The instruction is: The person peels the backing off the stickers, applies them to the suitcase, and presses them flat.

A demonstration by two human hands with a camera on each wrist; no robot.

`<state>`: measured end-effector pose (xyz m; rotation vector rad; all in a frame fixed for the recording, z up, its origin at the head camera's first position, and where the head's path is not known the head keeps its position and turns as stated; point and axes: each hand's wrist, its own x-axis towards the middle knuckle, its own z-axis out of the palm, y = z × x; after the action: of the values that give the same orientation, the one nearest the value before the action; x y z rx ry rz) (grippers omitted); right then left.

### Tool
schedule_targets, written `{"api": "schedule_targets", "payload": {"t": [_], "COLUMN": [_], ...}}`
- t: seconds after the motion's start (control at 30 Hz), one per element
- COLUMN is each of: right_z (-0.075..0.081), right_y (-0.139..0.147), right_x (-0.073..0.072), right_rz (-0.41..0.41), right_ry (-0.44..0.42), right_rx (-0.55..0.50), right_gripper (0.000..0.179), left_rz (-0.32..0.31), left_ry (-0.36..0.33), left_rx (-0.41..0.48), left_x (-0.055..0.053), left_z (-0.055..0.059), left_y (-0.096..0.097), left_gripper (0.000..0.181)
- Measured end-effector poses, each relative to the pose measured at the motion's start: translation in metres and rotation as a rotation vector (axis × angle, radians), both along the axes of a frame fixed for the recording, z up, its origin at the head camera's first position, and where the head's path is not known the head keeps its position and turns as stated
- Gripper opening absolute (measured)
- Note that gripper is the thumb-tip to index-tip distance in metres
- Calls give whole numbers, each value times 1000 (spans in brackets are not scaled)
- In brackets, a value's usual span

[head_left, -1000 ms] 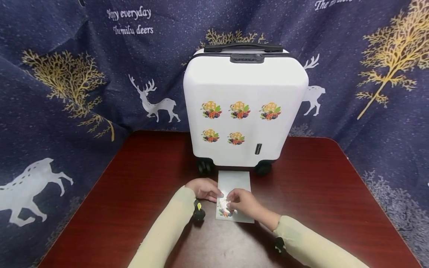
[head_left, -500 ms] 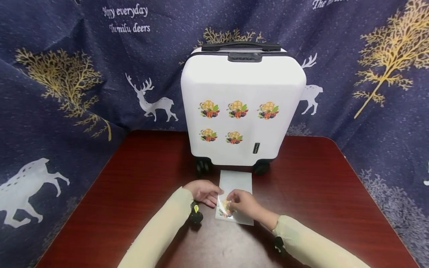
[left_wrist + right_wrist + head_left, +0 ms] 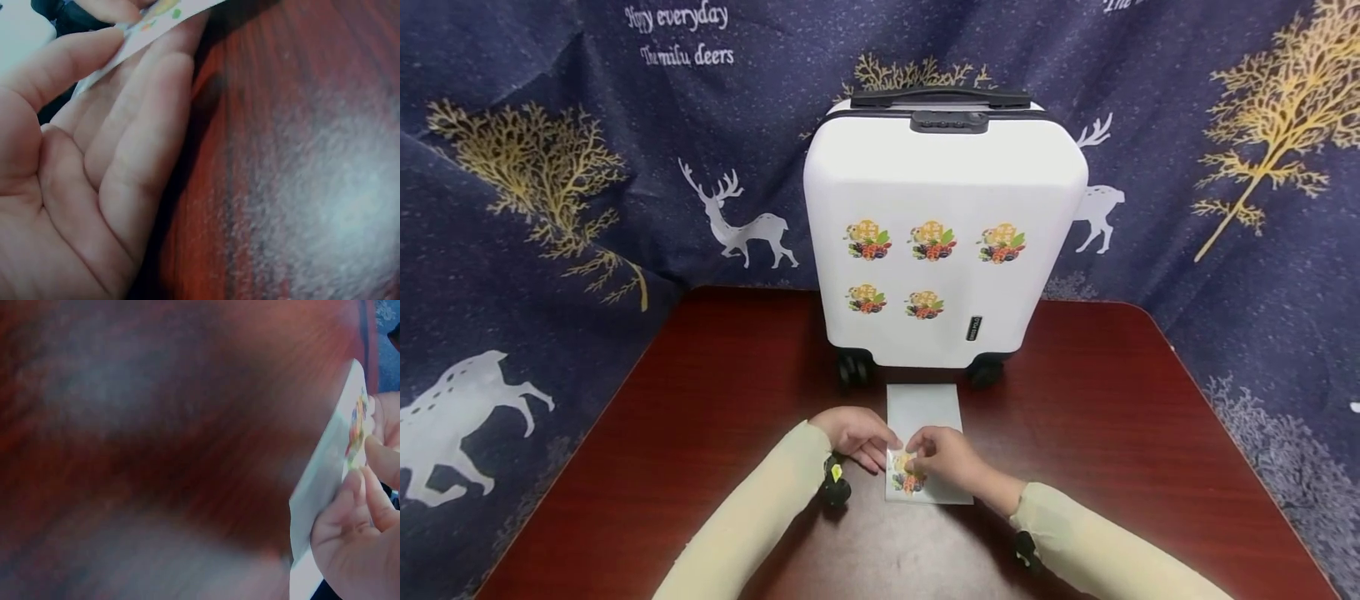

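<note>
My left hand holds the left edge of a white sticker sheet, thumb on top and fingers underneath, as the left wrist view shows. A colourful fruit sticker with a yellow top lies at the sheet's lower left. At that sticker's right side, the thumb and forefinger of my right hand pinch its edge. Seen from the right wrist, the sheet stands tilted off the table, and the fingertips meet just at the sticker. Whether any of the sticker has lifted is too small to tell.
Behind the sheet stands a white suitcase on black wheels, several matching stickers in two rows on its front. The dark red table reaches back to a blue cloth backdrop printed with deer and trees.
The sheet has tilted slightly and the glare over the sticker has faded. My left hand has come a little nearer the body; my right hand has stayed almost in place.
</note>
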<state>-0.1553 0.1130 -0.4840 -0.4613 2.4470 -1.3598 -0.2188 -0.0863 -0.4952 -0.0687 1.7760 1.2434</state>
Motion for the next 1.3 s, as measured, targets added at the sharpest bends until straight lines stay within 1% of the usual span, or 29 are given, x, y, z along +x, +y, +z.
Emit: {"api": "schedule_targets", "payload": {"t": [0.1,0.17,0.33,0.43,0.57,0.7,0.73,0.83,1.1,1.3], "right_z": [-2,-3,-2,0,1,-1,-1,-2,-2,-1], "right_y": [-2,-3,-8,-10,-11,-10,-11,-11,-13,-16], "right_x": [2,2,3,3,5,6,6,7,11,12], "right_rz": [-15,-36,-131,-168,-160,-134,-134,-140,-178,-187], "right_ry": [22,45,129,184,268,364,374,383,355,365], "right_rx": [-12,-5,78,133,170,175,177,175,152,159], "right_gripper": [17,17,15,12,7,6,6,7,9,12], "left_rz": [-31,-40,-52,-57,-66,-71,-68,-61,-64,-54], "left_ry": [-8,-22,-62,-95,-121,-119,-120,-123,-116,-116], "left_rx": [0,4,32,54,69,70,69,67,66,64], "left_x": [-1,-2,-5,-7,-8,-8,-8,-8,-8,-7], "left_z": [0,0,2,3,4,4,4,3,4,4], "left_y": [-1,-2,-4,-7,-9,-8,-8,-7,-7,-7], "left_gripper": [11,12,15,16,18,19,18,18,20,17]}}
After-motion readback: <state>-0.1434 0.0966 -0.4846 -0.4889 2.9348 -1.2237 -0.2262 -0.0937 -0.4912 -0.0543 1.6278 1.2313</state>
